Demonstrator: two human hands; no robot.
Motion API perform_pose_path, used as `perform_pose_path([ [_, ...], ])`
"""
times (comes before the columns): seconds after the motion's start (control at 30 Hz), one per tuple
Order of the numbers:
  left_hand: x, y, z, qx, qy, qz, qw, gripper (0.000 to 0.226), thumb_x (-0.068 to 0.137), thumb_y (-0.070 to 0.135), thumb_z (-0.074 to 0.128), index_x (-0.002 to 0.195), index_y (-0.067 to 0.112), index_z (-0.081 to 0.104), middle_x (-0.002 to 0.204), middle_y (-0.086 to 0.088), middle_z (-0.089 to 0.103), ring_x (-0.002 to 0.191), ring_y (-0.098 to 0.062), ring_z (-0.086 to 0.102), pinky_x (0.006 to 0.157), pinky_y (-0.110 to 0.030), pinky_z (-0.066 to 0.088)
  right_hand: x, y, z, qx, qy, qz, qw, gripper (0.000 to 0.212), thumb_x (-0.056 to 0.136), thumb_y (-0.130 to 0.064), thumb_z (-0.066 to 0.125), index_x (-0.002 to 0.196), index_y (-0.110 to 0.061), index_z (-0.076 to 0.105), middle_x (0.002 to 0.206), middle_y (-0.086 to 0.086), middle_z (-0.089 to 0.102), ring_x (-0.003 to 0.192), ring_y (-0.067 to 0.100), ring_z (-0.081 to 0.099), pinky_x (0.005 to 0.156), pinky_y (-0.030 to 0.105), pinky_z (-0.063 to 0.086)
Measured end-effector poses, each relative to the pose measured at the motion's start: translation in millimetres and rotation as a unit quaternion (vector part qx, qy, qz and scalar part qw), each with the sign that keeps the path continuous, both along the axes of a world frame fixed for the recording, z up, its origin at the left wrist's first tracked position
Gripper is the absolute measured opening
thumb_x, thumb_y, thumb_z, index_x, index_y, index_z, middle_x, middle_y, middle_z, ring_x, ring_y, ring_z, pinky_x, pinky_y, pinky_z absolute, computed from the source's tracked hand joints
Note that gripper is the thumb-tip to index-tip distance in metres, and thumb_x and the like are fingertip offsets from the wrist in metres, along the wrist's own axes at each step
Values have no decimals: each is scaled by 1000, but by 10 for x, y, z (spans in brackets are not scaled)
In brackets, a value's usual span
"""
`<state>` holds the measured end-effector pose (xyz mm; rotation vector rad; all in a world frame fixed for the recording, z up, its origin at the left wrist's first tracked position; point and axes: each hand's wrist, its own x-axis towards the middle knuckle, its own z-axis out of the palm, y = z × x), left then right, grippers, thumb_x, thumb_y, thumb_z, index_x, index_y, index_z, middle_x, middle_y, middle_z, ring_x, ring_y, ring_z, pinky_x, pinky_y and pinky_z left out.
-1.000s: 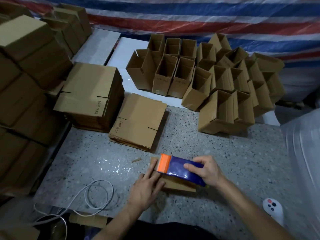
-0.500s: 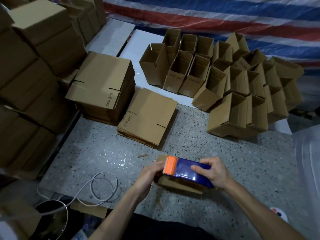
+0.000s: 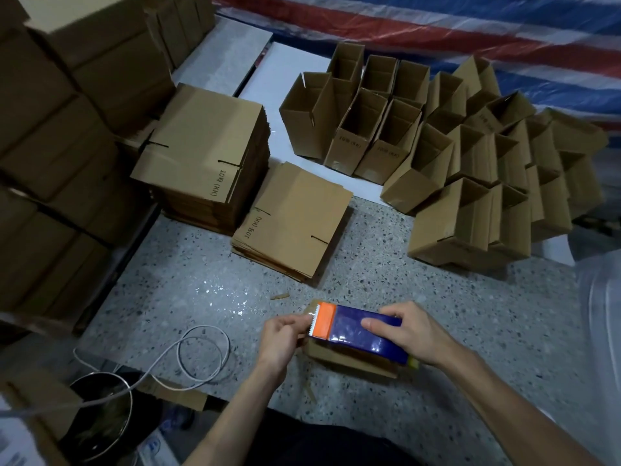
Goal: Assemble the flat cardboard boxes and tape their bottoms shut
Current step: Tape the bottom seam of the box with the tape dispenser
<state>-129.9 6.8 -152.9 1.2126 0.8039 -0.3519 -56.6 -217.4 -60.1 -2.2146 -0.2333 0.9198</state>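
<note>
A blue tape dispenser [image 3: 363,334] with an orange head and a toothed blade lies over a small cardboard box [image 3: 349,363] on the speckled floor. My right hand [image 3: 408,332] grips the dispenser's blue body from above. My left hand [image 3: 284,338] is at the blade end, its fingertips pinched on the tape end by the box's left edge. The dispenser hides most of the box. Two stacks of flat boxes lie beyond: a low one [image 3: 295,223] and a tall one [image 3: 208,156].
Several assembled open boxes [image 3: 447,156] stand at the back right. Stacked closed cartons [image 3: 67,112] wall the left side. A white cable [image 3: 201,358] loops on the floor beside a dark bucket [image 3: 97,418]. A striped tarp [image 3: 437,25] hangs behind. Clear plastic [image 3: 601,314] lies at the right.
My left hand lifted from lying flat on the box and moved to the dispenser's blade end, pinching there. The right hand stayed on the dispenser. The camera tilted slightly.
</note>
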Motion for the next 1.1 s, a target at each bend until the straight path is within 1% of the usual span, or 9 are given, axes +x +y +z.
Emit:
perform_pose_path([
  [0.13,-20,50,-59,-2,14,22,1000,17,92,4,64,80,2,76,85,-6,78,70,-14,72,60,-26,53,21,73,34,-32,-4,19,999,53,79,-69,59,75,-17,69,68,-3,72,58,7,66,57,24,50],
  [0.3,-105,409,-237,-1,41,86,995,27,92,3,64,69,4,78,77,-16,75,66,-22,69,63,-33,60,55,85,30,-66,-20,31,997,45,88,-60,64,71,-18,69,64,-2,70,57,8,65,60,31,51],
  [0.4,-135,491,-354,0,64,59,996,28,93,6,65,69,4,78,76,-17,74,68,-24,70,70,-35,57,74,149,56,-99,-29,45,994,47,87,-63,63,76,-17,70,68,-1,71,61,7,67,67,36,56],
  [0.57,-141,284,-499,29,79,23,996,22,94,14,67,76,6,77,75,-8,76,70,-16,72,59,-21,53,66,225,122,-155,-42,56,985,47,87,-66,62,74,-21,67,67,-5,70,61,4,67,60,27,51],
  [0.73,-30,49,-523,82,53,-1,995,21,96,20,66,81,9,76,80,-6,75,77,-18,68,72,-30,55,-21,235,109,-183,-50,13,982,42,86,-66,62,78,-25,67,73,-6,71,70,7,69,72,35,59],
  [0.87,-76,-152,-571,98,21,-45,994,20,98,19,62,89,5,72,87,-10,73,88,-22,66,68,-21,51,-152,243,56,-195,-69,2,978,47,86,-69,58,92,-25,73,80,-6,73,76,10,69,76,37,58],
  [0.93,-70,-195,-597,101,52,-60,992,24,97,27,64,107,5,66,99,-7,71,99,-27,66,69,-20,49,-178,250,40,-200,-75,-7,977,50,86,-69,58,93,-23,74,77,-5,73,73,9,68,74,34,57],
  [1.03,4,-113,-593,164,124,-110,972,58,91,32,72,135,5,47,130,-16,59,119,-31,59,93,-36,52,-177,260,34,-209,-73,-16,975,51,85,-69,58,95,-22,75,76,-6,73,70,7,67,73,30,57],
  [1.1,-31,-28,-510,183,25,-147,972,47,94,18,67,138,20,52,142,-7,54,122,-19,58,98,-35,53,-170,256,38,-201,-65,-20,977,49,85,-70,58,95,-25,75,75,-8,73,70,5,67,72,30,57],
])
